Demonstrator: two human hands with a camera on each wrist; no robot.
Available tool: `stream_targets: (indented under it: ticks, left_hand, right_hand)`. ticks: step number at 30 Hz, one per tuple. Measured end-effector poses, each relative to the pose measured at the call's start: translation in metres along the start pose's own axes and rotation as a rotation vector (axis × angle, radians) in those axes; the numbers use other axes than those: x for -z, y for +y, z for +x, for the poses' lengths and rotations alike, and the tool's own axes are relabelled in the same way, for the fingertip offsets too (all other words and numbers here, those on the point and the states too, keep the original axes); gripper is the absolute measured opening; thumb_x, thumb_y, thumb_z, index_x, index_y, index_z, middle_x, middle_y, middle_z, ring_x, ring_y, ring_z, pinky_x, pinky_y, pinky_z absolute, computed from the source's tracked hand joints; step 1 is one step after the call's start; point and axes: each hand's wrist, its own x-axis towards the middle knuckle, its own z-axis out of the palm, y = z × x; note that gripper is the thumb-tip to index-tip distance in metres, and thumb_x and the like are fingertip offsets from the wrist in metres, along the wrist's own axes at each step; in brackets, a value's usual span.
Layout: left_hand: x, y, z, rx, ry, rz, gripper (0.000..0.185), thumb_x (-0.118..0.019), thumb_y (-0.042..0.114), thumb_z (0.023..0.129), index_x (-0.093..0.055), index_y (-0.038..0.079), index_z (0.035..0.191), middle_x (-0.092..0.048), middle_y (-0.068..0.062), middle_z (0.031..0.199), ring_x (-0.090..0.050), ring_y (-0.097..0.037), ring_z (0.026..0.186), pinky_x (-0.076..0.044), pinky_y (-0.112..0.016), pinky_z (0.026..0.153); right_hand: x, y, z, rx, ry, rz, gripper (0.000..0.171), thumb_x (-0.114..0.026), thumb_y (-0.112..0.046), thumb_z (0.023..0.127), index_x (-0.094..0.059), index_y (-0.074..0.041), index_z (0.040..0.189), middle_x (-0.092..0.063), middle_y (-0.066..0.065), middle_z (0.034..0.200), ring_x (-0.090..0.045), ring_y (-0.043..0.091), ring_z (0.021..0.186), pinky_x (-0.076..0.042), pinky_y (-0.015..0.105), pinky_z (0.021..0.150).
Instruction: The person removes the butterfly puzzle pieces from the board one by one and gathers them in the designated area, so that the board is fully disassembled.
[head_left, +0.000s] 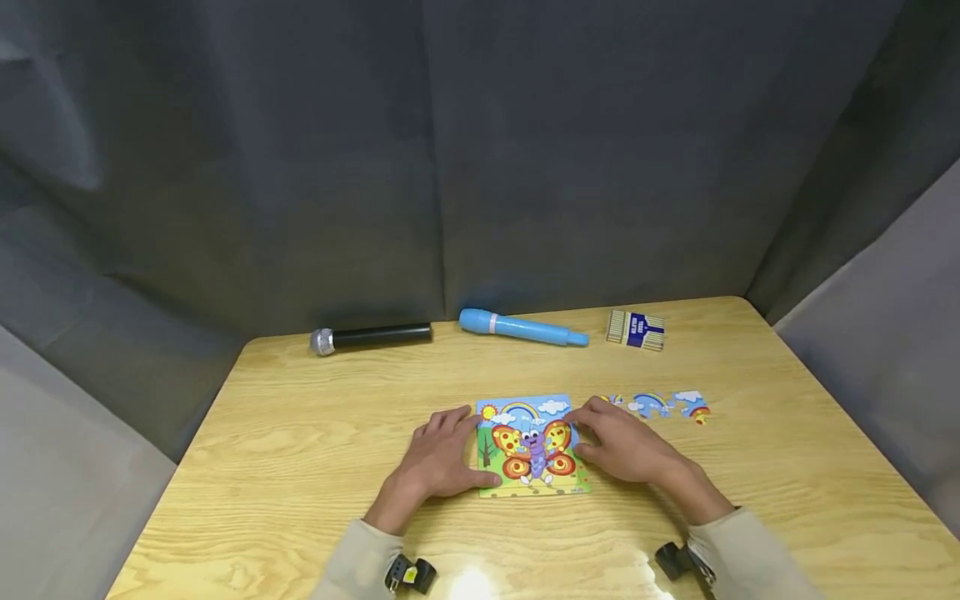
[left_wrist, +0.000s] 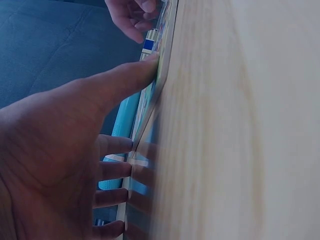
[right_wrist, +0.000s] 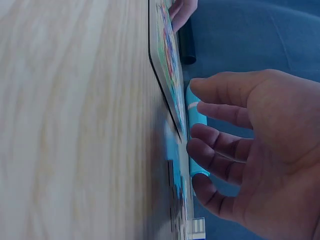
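We see the butterfly puzzle (head_left: 534, 467) flat near the middle of the bench (head_left: 300, 467), its near edge facing us across a strip of wood. Our left hand (head_left: 441, 458) has its grip spread, closed around nothing: fingers reach along the puzzle's left edge, and the thumb lies at the near left corner. Our right hand (head_left: 628, 442) is at the right edge, its grip loosely curved and holding nothing; whether its fingertips touch, we cannot tell. Loose puzzle pieces (head_left: 651, 403) lie just beyond it, limiting room to the far right. Wood separates the puzzle's far edge from the black microphone (head_left: 382, 335), blue microphone (head_left: 525, 328) and stick pack (head_left: 636, 330) along the bench's far edge.
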Motion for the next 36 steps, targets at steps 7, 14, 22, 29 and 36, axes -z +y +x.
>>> stream_targets:
  ticks: [7,14,22,29,36]
  left_hand:
    - [-0.001,0.002,0.003,-0.01,0.002,0.009,0.095,-0.067,0.07,0.073,-0.038,0.02,0.149,-0.032,-0.005,0.157,-0.03,-0.03,0.142,-0.029,-0.057,0.111]
    - [-0.001,0.002,0.004,-0.002,0.002,0.014,0.096,-0.067,0.07,0.073,-0.038,0.021,0.149,-0.032,-0.004,0.157,-0.03,-0.029,0.143,-0.028,-0.056,0.112]
    - [0.0,0.003,0.002,-0.007,-0.003,0.001,0.095,-0.066,0.071,0.074,-0.039,0.021,0.149,-0.032,-0.004,0.157,-0.029,-0.029,0.143,-0.028,-0.057,0.112]
    - [0.001,0.003,0.002,-0.015,0.004,0.003,0.094,-0.067,0.07,0.074,-0.039,0.02,0.149,-0.032,-0.004,0.157,-0.029,-0.029,0.143,-0.028,-0.057,0.112]
    - [0.001,0.003,0.002,-0.013,0.002,0.005,0.095,-0.067,0.071,0.073,-0.039,0.02,0.149,-0.032,-0.004,0.156,-0.03,-0.029,0.142,-0.029,-0.058,0.111]
  right_hand:
    - [-0.005,-0.005,0.005,0.023,-0.003,0.001,0.037,-0.071,-0.019,0.086,-0.066,-0.014,0.123,-0.057,-0.001,0.104,-0.047,0.007,0.079,-0.042,0.025,0.069]
    - [-0.011,-0.016,0.014,0.066,0.013,-0.027,0.042,-0.075,-0.022,0.084,-0.066,-0.012,0.123,-0.06,0.0,0.11,-0.052,0.01,0.091,-0.048,0.034,0.08]
    - [-0.017,-0.031,0.025,0.025,-0.03,-0.013,0.045,-0.072,-0.023,0.085,-0.063,-0.011,0.128,-0.059,0.001,0.113,-0.053,0.011,0.09,-0.047,0.033,0.08]
    - [-0.02,-0.035,0.029,0.04,-0.031,-0.021,0.046,-0.074,-0.024,0.085,-0.062,-0.013,0.128,-0.061,0.004,0.115,-0.057,0.015,0.095,-0.05,0.038,0.084]
    - [-0.02,-0.039,0.031,0.017,-0.051,0.004,0.047,-0.074,-0.02,0.084,-0.062,-0.012,0.129,-0.06,0.004,0.115,-0.058,0.016,0.1,-0.05,0.041,0.091]
